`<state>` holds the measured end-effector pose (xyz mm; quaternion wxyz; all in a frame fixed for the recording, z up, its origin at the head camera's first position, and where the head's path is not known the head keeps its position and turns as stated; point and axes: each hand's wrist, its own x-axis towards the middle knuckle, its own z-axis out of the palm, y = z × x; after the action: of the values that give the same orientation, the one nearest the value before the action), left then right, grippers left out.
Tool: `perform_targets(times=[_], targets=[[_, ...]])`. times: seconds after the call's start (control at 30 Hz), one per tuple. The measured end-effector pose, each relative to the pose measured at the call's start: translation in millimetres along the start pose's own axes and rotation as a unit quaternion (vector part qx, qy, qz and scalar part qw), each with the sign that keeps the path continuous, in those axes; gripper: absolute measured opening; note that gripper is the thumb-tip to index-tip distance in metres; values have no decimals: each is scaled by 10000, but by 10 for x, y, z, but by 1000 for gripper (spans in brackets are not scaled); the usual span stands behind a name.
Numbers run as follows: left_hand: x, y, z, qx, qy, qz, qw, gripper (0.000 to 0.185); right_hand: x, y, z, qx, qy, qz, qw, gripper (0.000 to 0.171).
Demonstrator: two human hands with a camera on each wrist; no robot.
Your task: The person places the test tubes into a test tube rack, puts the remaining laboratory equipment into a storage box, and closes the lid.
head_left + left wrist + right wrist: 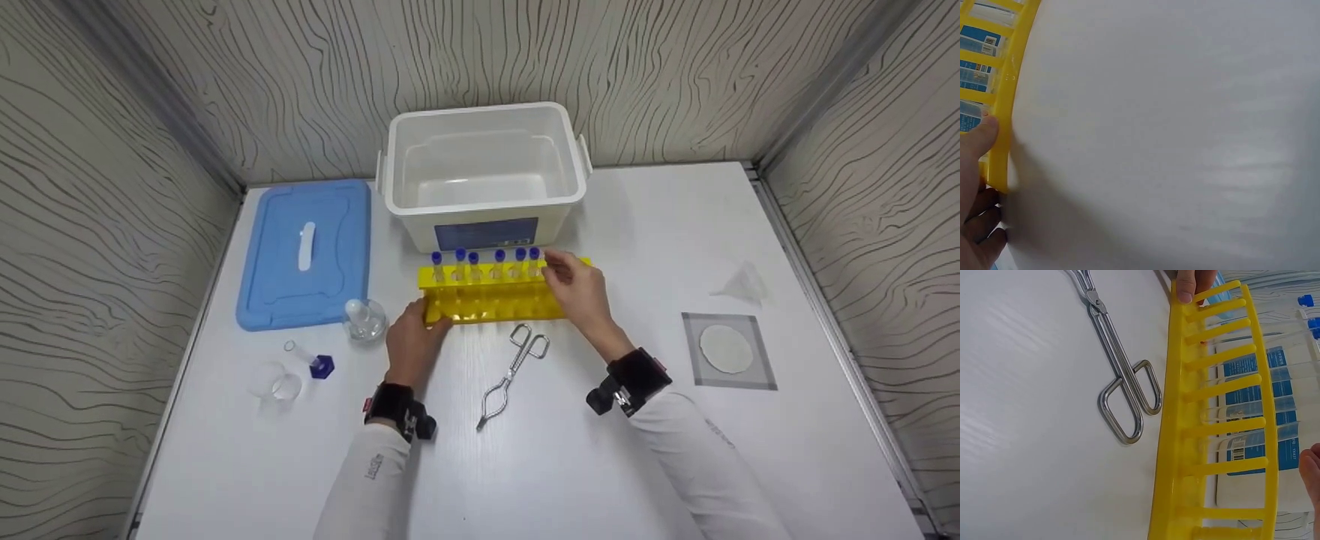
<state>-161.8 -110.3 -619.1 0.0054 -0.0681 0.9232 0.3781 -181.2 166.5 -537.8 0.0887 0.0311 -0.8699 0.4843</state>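
A yellow test tube rack (495, 304) stands on the table with several clear test tubes (1286, 402) in it, each with a blue cap (499, 256). My left hand (412, 341) grips the rack's left end, its thumb (985, 135) on the front edge and fingers around the end. My right hand (581, 292) is at the rack's right end, with loosely bent fingertips (1310, 469) just beside the rightmost tube; nothing shows between them. Metal crucible tongs (510, 375) lie in front of the rack, handles toward it.
Behind the rack stands a white bin (487, 206). Its blue lid (337, 247) lies to the left, near a glass alcohol lamp (365, 322), a small cylinder with a purple base (321, 367) and a clear beaker (285, 387). A clear funnel (744, 286) and wire gauze (727, 350) sit right.
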Motion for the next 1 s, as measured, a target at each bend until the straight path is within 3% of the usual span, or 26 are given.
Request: perform_targets(times=[0.23, 0.43, 0.53, 0.8, 1.0], targets=[[15, -10, 11, -53, 16, 7, 10000, 54, -56, 77, -130, -541, 326, -173, 9979, 32], [7, -8, 1, -131, -38, -43, 9999, 55, -129, 255, -175, -1140, 346, -473, 9918, 38], [3, -10, -4, -123, -41, -56, 9999, 56, -167, 304, -174, -1463, 162, -483, 9879, 44], [-7, 10, 8, -5, -46, -101, 9999, 54, -198, 288, -81, -2473, -376, -175, 9680, 52], [-10, 24, 10, -35, -36, -126, 9999, 52, -195, 292, -30, -3027, -520, -278, 9513, 49]])
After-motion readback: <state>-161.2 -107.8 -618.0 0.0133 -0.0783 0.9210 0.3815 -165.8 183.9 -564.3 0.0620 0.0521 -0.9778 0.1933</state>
